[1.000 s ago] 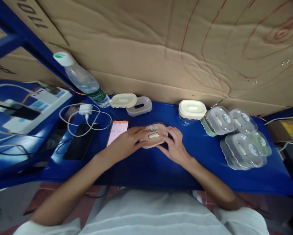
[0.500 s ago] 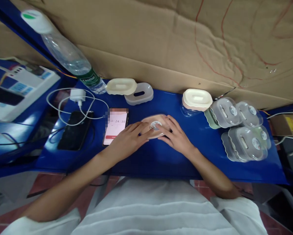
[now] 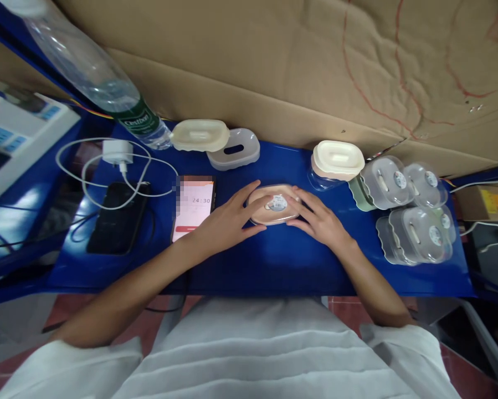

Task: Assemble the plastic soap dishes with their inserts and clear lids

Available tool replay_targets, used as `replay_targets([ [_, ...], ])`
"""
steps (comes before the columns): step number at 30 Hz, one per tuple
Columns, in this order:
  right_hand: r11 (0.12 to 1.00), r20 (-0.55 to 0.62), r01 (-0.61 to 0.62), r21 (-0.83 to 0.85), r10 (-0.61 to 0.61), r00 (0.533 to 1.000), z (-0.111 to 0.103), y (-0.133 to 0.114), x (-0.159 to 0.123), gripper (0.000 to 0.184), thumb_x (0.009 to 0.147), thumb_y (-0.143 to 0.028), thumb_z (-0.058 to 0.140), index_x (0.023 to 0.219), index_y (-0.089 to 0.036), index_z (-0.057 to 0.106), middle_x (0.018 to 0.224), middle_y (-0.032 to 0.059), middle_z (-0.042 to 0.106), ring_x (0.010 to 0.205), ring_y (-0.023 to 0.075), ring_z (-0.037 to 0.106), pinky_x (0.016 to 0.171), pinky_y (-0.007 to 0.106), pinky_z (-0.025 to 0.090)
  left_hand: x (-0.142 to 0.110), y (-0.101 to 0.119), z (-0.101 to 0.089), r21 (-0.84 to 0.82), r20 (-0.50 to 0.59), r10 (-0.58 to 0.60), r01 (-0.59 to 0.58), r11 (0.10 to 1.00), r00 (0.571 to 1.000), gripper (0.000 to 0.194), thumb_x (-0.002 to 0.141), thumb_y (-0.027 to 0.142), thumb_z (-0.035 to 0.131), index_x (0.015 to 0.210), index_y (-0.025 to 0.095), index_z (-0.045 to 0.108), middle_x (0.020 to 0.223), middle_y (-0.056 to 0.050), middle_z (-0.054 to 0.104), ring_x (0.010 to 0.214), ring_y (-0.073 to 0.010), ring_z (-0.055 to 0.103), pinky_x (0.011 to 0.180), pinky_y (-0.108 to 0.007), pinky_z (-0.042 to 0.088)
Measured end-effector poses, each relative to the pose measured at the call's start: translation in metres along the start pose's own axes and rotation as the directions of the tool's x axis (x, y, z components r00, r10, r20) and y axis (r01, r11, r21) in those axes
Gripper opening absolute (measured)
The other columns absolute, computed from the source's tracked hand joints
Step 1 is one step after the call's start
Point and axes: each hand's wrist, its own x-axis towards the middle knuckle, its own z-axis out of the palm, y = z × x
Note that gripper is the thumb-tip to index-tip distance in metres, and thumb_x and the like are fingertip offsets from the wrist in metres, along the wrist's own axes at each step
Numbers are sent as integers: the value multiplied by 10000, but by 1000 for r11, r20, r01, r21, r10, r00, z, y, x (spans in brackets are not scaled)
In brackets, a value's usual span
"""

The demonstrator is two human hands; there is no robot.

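Just right of the lit phone [image 3: 194,208], we are spreading our left hand [image 3: 227,221] half open; farther right of the phone, a peach container [image 3: 270,217] is sitting between it and our half-open right hand [image 3: 322,221]. Both are touching the container; whether gripping, we cannot tell.

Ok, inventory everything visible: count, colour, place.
pink case: 1, pink, centre
cream tray: 1, cream, back left
slotted tray: 1, grey, back left
stack: 1, cream over pink, back right
lidded cases: several, grey, green, right
bottle: 1, clear, left
lit phone: 1, pinkish, left
dark phone: 1, black, left
charger: 1, white, left
power strip: 1, white, left
cardboard: some, brown, behind
carton: 1, brown, right
worktable: 1, blue, centre
left hand: 1, bare, centre
right hand: 1, bare, centre
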Motion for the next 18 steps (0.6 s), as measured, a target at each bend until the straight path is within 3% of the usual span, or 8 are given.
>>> replay_targets([
  [3,1000,-54,2,24,-1,999,6,-3,-3,771,1093,-383,704,1784,-336,364,1720,136,544,1618,345,509,1331,570,489,0,-1,0,-57,-11,-52,51,997,999,726,1071,404,733,1707,291,401,1781,-176,416,1601,-364,511,1247,-560,549],
  [7,997,-77,4,74,2,997,11,-7,-4,944,1085,-365,721,1834,-346,146,1814,151,396,1668,351,422,1334,573,473,-2,-5,-3,-41,-108,31,-36,999,994,612,1071,390,738,1631,268,524,1746,-187,466,1581,-366,527,1276,-572,515],
  [9,997,-34,-22,76,25,999,12,-8,-4,898,1080,-366,730,1822,-350,223,1820,138,387,1668,354,421,1331,573,475,-3,-8,-3,-26,-99,44,-47,999,994,604,1061,374,750,1619,272,544,1739,-195,470,1572,-382,531,1270,-604,512],
  [13,999,-22,-21,35,22,1000,16,-5,-7,722,1057,-353,766,1724,-323,493,1748,130,508,1627,380,487,1331,600,474,-4,-12,2,-50,-18,-13,12,999,1000,702,1028,363,793,1657,279,493,1774,-192,414,1606,-392,489,1283,-610,502],
  [18,999,-102,-7,43,12,995,18,-4,-12,690,1044,-401,779,1690,-380,537,1714,89,552,1602,415,515,1295,671,511,-5,-8,5,-122,-10,-63,62,991,998,834,1007,389,822,1712,313,383,1817,-170,347,1641,-374,452,1296,-583,496],
])
